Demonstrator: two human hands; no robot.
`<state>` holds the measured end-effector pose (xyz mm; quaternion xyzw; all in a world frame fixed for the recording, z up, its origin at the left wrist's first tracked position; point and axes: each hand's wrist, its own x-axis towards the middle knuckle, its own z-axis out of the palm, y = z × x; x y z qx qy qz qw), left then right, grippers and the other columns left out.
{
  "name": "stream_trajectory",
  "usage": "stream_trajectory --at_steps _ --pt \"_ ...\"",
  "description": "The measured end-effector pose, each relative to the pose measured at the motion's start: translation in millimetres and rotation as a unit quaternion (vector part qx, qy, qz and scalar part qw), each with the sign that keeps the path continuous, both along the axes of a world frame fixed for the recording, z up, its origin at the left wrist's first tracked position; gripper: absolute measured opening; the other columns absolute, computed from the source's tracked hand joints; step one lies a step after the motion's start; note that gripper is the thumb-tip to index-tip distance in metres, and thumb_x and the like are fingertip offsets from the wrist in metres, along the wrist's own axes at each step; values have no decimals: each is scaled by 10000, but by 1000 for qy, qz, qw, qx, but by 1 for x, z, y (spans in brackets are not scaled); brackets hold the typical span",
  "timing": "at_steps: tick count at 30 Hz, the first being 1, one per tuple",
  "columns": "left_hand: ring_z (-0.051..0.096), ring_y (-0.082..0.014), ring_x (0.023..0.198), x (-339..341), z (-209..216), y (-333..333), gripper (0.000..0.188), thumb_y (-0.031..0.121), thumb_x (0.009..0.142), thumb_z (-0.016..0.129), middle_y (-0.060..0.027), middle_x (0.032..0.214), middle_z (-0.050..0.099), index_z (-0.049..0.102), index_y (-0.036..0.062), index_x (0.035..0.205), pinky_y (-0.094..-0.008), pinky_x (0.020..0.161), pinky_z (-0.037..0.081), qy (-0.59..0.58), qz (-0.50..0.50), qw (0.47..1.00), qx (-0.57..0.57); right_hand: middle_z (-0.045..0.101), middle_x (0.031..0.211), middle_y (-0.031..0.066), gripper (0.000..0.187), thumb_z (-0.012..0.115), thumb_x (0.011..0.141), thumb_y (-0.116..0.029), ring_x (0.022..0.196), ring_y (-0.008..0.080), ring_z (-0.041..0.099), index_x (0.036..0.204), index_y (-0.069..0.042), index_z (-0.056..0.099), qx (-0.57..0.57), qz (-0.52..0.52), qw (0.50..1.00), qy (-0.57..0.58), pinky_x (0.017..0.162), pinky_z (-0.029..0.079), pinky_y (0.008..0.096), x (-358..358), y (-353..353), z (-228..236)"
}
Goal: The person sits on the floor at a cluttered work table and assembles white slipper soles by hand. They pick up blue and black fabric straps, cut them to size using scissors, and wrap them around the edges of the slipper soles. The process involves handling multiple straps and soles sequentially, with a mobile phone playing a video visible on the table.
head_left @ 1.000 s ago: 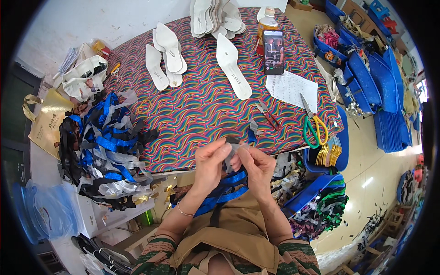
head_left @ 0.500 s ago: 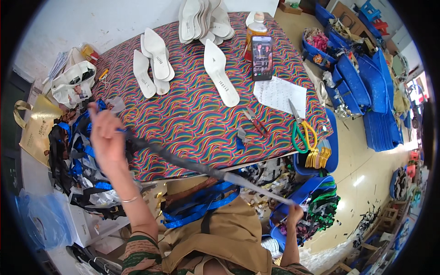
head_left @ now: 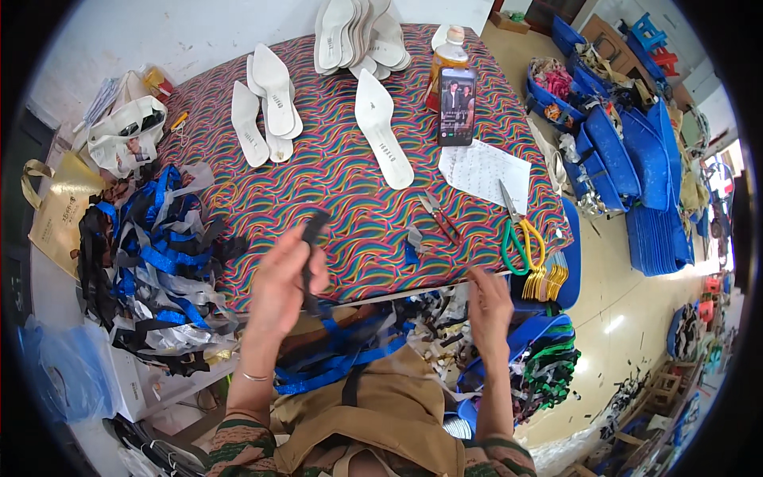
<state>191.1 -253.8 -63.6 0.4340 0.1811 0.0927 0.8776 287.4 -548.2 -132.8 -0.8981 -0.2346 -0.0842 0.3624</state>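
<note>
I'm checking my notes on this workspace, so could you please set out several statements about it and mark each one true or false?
1. The left hand holds a black strip. True.
2. Both scissor handles are red. False: the scissors have one green and one yellow handle.
3. The smartphone stands in front of a bottle. True.
4. The right hand grips the red-handled snips. False: the red-handled snips lie on the patterned table, apart from the right hand.
5. The gold bag is on the left side of the view. True.
</note>
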Motion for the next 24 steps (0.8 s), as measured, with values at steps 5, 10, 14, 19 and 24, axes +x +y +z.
stream_trajectory --at_steps 5,10,14,19,24 --pt "509 -146 685 -1 -10 -27 295 161 980 513 -54 767 552 517 -35 1200 -276 640 418 -4 -44 999 18 629 1054 160 270 649 845 -29 942 341 582 1114 -18 638 18 169 984 -60 817 474 385 44 83 13" --pt "607 -176 676 -4 -27 -21 234 96 958 549 -136 860 641 527 -37 1149 -287 604 496 -20 -30 997 61 670 853 135 249 663 870 -104 813 309 627 1092 7 658 52 123 986 102 741 502 387 39 73 0" --pt "645 -197 619 -4 -34 -27 169 90 954 557 -182 857 671 577 -50 1048 -285 526 516 -21 -64 996 61 640 972 138 297 674 848 -124 896 312 597 1120 -13 628 -78 37 994 -67 742 502 383 49 65 -5" --pt "633 -129 583 -2 -26 -38 144 89 943 594 -121 760 677 645 -43 971 -237 501 509 -17 -76 992 97 551 976 171 273 632 777 -18 913 346 565 1041 18 571 -219 19 969 -114 729 504 420 76 82 -26" --pt "616 -94 593 -4 -17 -49 136 75 942 600 -98 785 679 643 -37 1005 -213 508 491 -21 -57 991 117 570 821 159 126 574 782 -18 721 339 572 902 10 547 -144 7 982 -125 600 485 425 85 88 -34"
